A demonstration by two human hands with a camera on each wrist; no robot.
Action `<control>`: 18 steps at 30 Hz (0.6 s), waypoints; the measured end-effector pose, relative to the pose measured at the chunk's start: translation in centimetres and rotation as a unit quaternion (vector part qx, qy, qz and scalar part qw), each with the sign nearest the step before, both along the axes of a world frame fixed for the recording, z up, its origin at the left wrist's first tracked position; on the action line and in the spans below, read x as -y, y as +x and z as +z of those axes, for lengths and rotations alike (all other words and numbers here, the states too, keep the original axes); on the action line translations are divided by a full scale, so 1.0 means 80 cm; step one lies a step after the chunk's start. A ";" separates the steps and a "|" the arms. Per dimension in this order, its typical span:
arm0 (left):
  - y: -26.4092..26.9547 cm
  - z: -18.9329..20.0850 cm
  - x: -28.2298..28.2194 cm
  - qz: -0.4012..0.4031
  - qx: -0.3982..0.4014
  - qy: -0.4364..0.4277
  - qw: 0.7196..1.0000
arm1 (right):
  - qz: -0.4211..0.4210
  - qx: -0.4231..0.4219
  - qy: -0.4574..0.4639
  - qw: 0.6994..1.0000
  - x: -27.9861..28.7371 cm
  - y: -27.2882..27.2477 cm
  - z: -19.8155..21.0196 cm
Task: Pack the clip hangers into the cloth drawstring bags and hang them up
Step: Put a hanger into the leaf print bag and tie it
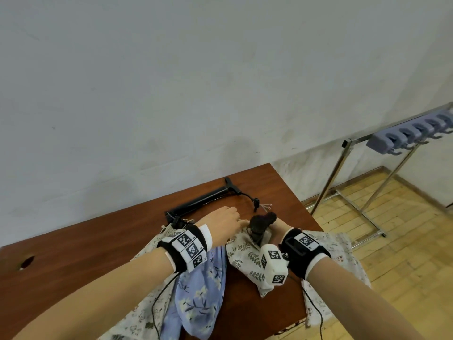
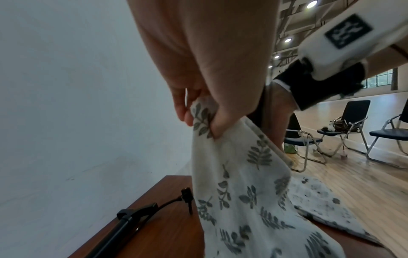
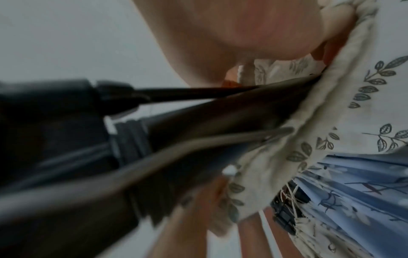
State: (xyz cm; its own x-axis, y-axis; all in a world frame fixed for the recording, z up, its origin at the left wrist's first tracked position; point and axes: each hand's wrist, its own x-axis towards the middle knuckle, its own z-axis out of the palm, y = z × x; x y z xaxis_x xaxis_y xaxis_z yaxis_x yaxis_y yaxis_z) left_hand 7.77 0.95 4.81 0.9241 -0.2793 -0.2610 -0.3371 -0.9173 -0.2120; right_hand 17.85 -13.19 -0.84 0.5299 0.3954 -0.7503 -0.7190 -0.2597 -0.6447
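On the brown table (image 1: 98, 253) lies a cream leaf-print drawstring bag (image 1: 247, 258), its mouth lifted. My left hand (image 1: 225, 222) pinches the bag's rim (image 2: 203, 118) between thumb and fingers and holds it up. My right hand (image 1: 277, 228) grips a bundle of dark clip hangers (image 1: 262, 224) with a fuzzy brown top, standing in the bag's mouth. In the right wrist view the dark hangers (image 3: 198, 131) run into the leaf-print bag (image 3: 344, 108) under my palm (image 3: 243, 34). My right fingers are mostly hidden.
A blue floral bag (image 1: 201, 290) lies under my left forearm, and another cream printed bag (image 1: 340, 251) under my right arm. A long black bar with a cord (image 1: 203, 200) lies near the wall. A metal rack with grey hooks (image 1: 414, 133) stands right of the table. Folding chairs (image 2: 344, 129) stand beyond.
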 end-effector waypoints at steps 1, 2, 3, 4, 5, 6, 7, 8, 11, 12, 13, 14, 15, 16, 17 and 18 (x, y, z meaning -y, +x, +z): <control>0.006 0.004 -0.003 0.015 0.008 -0.001 1.000 | 0.003 -0.011 0.003 1.000 -0.005 0.003 -0.011; 0.011 0.003 -0.006 0.027 0.014 -0.002 1.000 | 0.002 -0.011 0.007 1.000 -0.005 0.008 -0.026; 0.015 0.003 -0.008 0.035 0.007 -0.017 0.999 | 0.020 -0.005 -0.012 1.000 -0.006 0.014 -0.036; 0.018 0.000 -0.008 0.033 -0.007 -0.039 0.999 | 0.026 0.004 -0.028 0.999 -0.006 0.013 -0.036; 0.017 0.000 -0.005 0.032 -0.029 -0.070 0.997 | -0.012 -0.016 -0.017 1.000 -0.010 0.018 -0.043; 0.017 0.000 -0.001 0.036 -0.052 -0.112 0.992 | -0.046 -0.022 -0.014 0.999 -0.010 0.022 -0.054; 0.015 0.002 0.004 0.041 -0.066 -0.149 0.986 | -0.075 0.008 -0.013 0.997 -0.012 0.030 -0.071; 0.014 0.002 0.007 0.051 -0.071 -0.176 0.981 | -0.093 0.004 -0.009 0.996 -0.012 0.033 -0.075; 0.015 0.001 0.004 0.084 -0.053 -0.243 0.965 | -0.115 -0.044 -0.038 0.992 -0.015 0.029 -0.044; 0.017 -0.002 0.002 0.082 -0.033 -0.280 0.956 | -0.125 -0.075 -0.023 0.989 -0.016 0.029 -0.034; 0.020 -0.002 0.001 0.074 -0.019 -0.311 0.947 | -0.118 -0.100 0.008 0.988 -0.018 0.030 -0.026; 0.023 -0.002 0.000 0.065 -0.015 -0.332 0.941 | -0.111 -0.136 0.056 0.983 -0.020 0.030 -0.022; 0.028 -0.007 -0.001 0.067 -0.013 -0.350 0.934 | -0.091 -0.151 0.092 0.980 -0.019 0.026 -0.013; 0.031 -0.009 -0.002 0.096 -0.015 -0.374 0.922 | -0.070 -0.158 0.096 0.980 -0.017 0.024 -0.008; 0.036 -0.014 -0.005 0.133 -0.014 -0.406 0.904 | -0.045 -0.163 0.100 0.981 -0.013 0.023 -0.003; 0.040 -0.016 -0.008 0.165 -0.010 -0.432 0.886 | -0.013 -0.166 0.093 0.982 -0.004 0.022 0.002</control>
